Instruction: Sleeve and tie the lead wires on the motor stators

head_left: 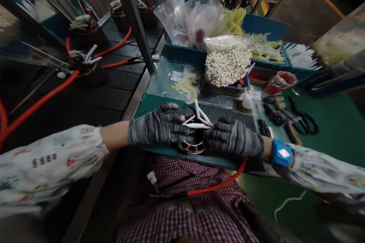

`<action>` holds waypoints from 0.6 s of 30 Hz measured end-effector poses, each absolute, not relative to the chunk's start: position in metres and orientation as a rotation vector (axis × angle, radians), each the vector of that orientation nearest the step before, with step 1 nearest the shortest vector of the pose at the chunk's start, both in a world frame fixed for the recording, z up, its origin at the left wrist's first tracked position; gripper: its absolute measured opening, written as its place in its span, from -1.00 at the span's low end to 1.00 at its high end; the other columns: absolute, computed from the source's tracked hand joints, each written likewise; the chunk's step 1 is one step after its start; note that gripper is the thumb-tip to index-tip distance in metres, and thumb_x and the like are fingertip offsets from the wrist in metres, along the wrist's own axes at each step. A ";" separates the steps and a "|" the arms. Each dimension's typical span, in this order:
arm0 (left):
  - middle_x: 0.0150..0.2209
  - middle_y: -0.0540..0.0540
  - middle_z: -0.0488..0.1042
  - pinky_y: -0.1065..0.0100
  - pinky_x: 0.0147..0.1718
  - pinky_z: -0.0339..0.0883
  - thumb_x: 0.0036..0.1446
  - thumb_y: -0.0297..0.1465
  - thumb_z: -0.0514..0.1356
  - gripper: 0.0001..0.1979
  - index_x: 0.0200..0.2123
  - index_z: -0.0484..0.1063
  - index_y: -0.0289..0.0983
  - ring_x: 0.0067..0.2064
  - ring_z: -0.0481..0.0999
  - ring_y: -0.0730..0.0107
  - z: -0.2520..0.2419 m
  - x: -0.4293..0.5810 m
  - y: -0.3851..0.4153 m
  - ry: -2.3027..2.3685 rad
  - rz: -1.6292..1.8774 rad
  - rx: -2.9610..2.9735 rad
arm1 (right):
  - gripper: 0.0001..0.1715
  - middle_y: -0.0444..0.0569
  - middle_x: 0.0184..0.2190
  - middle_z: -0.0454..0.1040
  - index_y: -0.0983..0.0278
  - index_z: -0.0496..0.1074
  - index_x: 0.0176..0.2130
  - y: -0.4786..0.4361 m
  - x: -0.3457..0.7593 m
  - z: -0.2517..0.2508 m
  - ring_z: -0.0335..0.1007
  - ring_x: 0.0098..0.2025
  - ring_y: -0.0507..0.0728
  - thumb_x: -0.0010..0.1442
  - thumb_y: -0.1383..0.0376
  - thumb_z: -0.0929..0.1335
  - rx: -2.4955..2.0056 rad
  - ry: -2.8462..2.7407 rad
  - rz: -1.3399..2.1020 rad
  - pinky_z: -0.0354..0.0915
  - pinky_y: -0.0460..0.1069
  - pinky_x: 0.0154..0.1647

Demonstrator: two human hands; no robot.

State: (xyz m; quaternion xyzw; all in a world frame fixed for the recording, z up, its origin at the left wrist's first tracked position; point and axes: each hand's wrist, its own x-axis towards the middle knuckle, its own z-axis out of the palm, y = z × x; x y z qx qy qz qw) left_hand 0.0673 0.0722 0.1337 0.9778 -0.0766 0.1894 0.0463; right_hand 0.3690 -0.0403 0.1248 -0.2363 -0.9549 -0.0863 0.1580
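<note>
A motor stator (192,147) with copper windings sits near the front edge of the bench, between my gloved hands. White insulating sleeves (199,115) over its wires stick up and out from the top. My left hand (159,125) is closed against the stator's left side, its fingertips at the left ends of the sleeves and its thumb lifted. On the other side my right hand (235,136) is closed at the right ends of the sleeves, fingers bent by the stator's rim. Its fingertips are partly hidden.
Behind stand a bag of small white tubes (226,62) and blue bins (262,26) of yellow strips. Scissors (306,119), a hammer (293,133) and a screwdriver (262,125) lie right. An orange cable (216,186) crosses my lap. More stators (82,64) stand on the conveyor left, beside a metal post (134,19).
</note>
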 end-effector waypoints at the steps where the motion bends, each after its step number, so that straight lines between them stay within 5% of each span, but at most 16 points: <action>1: 0.11 0.12 0.74 -0.11 0.51 0.24 0.52 -0.39 0.25 -0.82 0.04 0.62 -0.01 0.25 0.63 0.14 0.133 0.066 0.073 -0.198 0.615 2.930 | -0.75 -0.08 -0.06 0.77 0.12 0.66 -0.10 -0.045 0.373 0.127 0.49 -0.11 0.13 0.60 0.29 0.37 -0.645 -2.717 -0.289 0.38 0.06 -0.08; 5: 0.21 -0.18 0.69 -0.13 0.40 0.41 0.50 -0.21 0.28 -0.68 0.21 0.55 -0.15 0.29 0.63 0.00 0.134 0.073 0.078 0.255 0.728 2.667 | -0.70 -0.07 0.23 0.73 0.05 0.63 0.22 -0.061 0.358 0.134 0.52 0.22 0.21 0.57 0.22 0.42 -0.896 -2.600 -0.412 0.42 0.16 0.30; 8: 0.28 -0.31 0.64 -0.01 0.37 0.54 0.49 -0.26 0.22 -0.54 0.35 0.43 -0.27 0.31 0.65 0.02 0.129 0.080 0.083 0.442 0.517 2.422 | -0.49 0.07 0.37 0.64 0.25 0.50 0.42 -0.060 0.336 0.136 0.46 0.41 0.25 0.58 0.22 0.37 -0.943 -2.556 -0.434 0.32 0.19 0.53; 13: 0.32 -0.35 0.62 0.09 0.36 0.58 0.53 -0.52 0.04 -0.58 0.37 0.35 -0.33 0.34 0.66 0.14 0.115 0.083 0.086 0.494 0.390 2.354 | -0.30 0.26 0.49 0.50 0.41 0.37 0.52 -0.041 0.317 0.138 0.31 0.58 0.35 0.57 0.15 0.35 -0.930 -2.632 -0.274 0.30 0.32 0.60; 18: 0.13 -0.33 0.73 0.32 -0.08 0.72 0.58 -0.61 -0.09 -0.55 0.36 0.39 -0.35 0.06 0.82 0.20 0.102 0.084 0.090 0.496 0.400 2.470 | -0.31 0.28 0.44 0.54 0.47 0.36 0.52 -0.028 0.300 0.124 0.39 0.54 0.34 0.57 0.21 0.32 -0.857 -2.645 -0.266 0.29 0.34 0.64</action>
